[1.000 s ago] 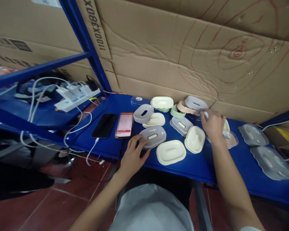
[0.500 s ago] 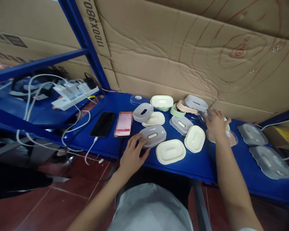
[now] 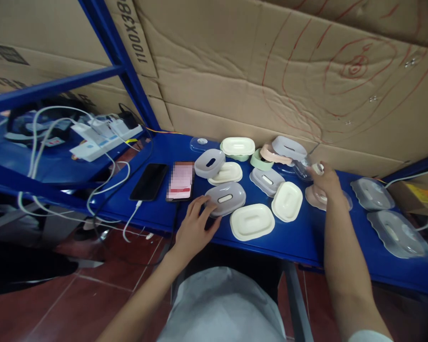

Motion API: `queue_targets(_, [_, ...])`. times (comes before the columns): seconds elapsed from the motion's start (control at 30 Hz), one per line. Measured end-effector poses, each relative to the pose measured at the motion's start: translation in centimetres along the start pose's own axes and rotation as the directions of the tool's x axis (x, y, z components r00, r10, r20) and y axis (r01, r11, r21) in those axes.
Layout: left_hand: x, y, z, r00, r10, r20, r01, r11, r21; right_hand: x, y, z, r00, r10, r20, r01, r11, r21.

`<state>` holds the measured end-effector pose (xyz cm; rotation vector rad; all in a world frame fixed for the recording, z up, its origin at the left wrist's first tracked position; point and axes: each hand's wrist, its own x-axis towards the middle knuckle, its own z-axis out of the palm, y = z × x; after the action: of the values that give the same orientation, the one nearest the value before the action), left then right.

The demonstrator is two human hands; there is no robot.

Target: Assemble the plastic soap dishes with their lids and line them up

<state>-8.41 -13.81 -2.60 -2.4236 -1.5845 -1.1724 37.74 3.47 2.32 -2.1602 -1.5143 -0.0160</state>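
Observation:
My left hand (image 3: pixel 197 227) is at the left end of a grey soap dish (image 3: pixel 227 199), its fingers on the side and the thumb by the near edge. A pale bar-shaped slot shows in the dish's middle. My right hand (image 3: pixel 326 180) is closed beside a clear plastic lid (image 3: pixel 302 169); a small pale piece (image 3: pixel 318 168) shows at its fingertips, too small to name. Under that wrist lies a pinkish dish with a clear cover (image 3: pixel 316 197). Cream trays (image 3: pixel 252 222) and a cream dish (image 3: pixel 287 202) lie between my hands.
Behind them stand grey (image 3: pixel 209 163), green (image 3: pixel 261 160) and pink (image 3: pixel 275 154) dish parts. Two phones (image 3: pixel 149 182) lie at left, near a power strip (image 3: pixel 103 142) with white cables. Covered grey dishes (image 3: pixel 373 194) and a carton (image 3: pixel 419 199) are at right. A cardboard wall (image 3: pixel 214 71) bounds the back.
My right hand has turned and its fingers have curled in, with the small pale piece now showing at the tips. My left hand stays at the grey soap dish. The view has shifted slightly.

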Motion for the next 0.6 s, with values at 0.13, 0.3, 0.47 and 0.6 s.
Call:
queue_targets(0.13, [-0.3, -0.2, 0.2, 0.999, -0.046, 0.007, 0.046, 0.997, -0.055, -0.1, -0.1, -0.5, 0.993, 0.021, -0.112, -0.014, 0.998, 0.061])
queue_targets(0.3, [-0.4, -0.3, 0.2, 0.991, -0.134, 0.014, 0.135, 0.982, -0.131, -0.8, -2.3, -3.4, 0.899, -0.025, -0.437, 0.1, 0.984, 0.15])
queue_targets(0.47, [-0.3, -0.7, 0.1, 0.976, -0.212, 0.045, 0.217, 0.948, -0.232, -6.4, -8.9, -3.7, 0.641, -0.403, -0.654, 0.67, 0.709, 0.22])
queue_targets(0.6, [-0.4, -1.2, 0.3, 0.959, -0.273, 0.08, 0.283, 0.892, -0.353, -12.5, -14.1, -0.9, 0.479, -0.82, -0.314, 0.858, 0.36, 0.367])
